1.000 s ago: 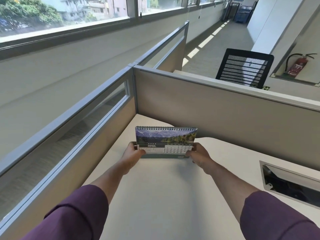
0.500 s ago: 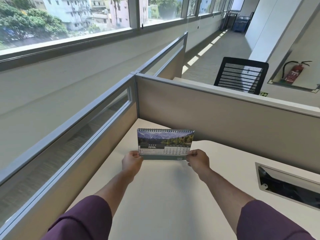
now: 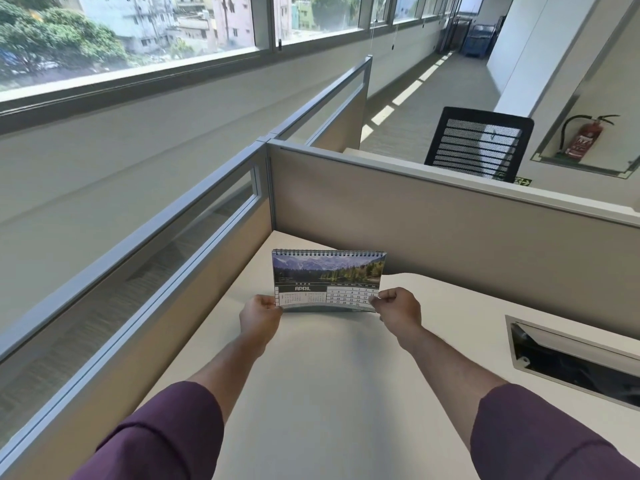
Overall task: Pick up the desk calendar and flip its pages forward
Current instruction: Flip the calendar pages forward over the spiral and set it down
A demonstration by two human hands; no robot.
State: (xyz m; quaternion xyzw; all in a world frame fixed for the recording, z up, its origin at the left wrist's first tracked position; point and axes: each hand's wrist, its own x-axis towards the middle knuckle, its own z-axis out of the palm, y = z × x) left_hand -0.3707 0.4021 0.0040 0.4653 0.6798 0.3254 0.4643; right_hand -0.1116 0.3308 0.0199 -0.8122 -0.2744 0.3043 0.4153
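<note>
The desk calendar (image 3: 328,277) is spiral-bound along its top edge and shows the APRIL page under a photo of mountains and trees. It is held upright above the white desk (image 3: 329,375), facing me. My left hand (image 3: 259,317) pinches its lower left corner. My right hand (image 3: 398,308) pinches its lower right corner, thumb on the front page. Both arms reach forward in purple sleeves.
Beige cubicle partitions (image 3: 433,216) close the desk at the back and along the left. A rectangular cable opening (image 3: 571,362) is cut into the desk at the right. A black mesh chair (image 3: 479,143) stands beyond the back partition.
The calendar has risen a little off the desk in both hands. My fingers have slid from its sides to its bottom corners. The page still reads APRIL.
</note>
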